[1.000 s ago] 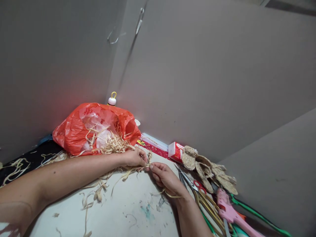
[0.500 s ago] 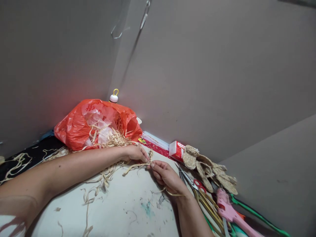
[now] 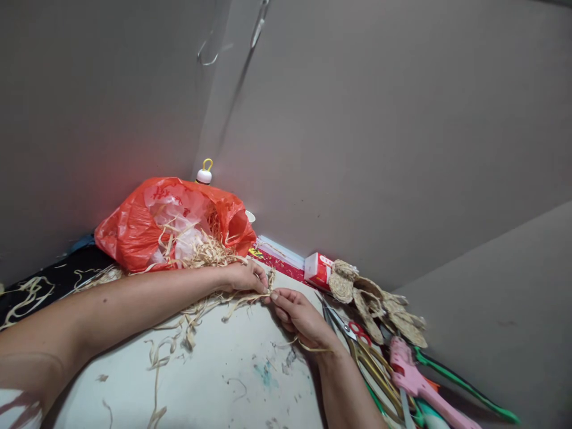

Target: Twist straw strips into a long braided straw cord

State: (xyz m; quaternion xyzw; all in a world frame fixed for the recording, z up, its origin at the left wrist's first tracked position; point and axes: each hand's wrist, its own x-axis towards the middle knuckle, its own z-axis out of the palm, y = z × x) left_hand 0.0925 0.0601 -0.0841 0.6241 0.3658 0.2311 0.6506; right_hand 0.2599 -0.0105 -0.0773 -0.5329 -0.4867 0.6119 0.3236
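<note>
My left hand pinches a small braid of straw from its left side, over the white tabletop. From the right, my right hand pinches the braid's lower end between thumb and forefinger. Fingertips of both hands nearly meet there and partly hide the work. Loose straw strands trail left from the fingers, and one strand runs out below my right palm. Just behind my left hand, a pile of dry straw strips spills from the open red plastic bag.
At right lie scissors with gold handles, a pink glue gun and braided straw pieces beside a red-and-white box. Grey walls rise behind. A white-capped bottle stands behind the bag. Straw scraps litter the tabletop.
The whole view has shifted slightly. Both hands stay together at the braid, with only a small movement of the left fingers.
</note>
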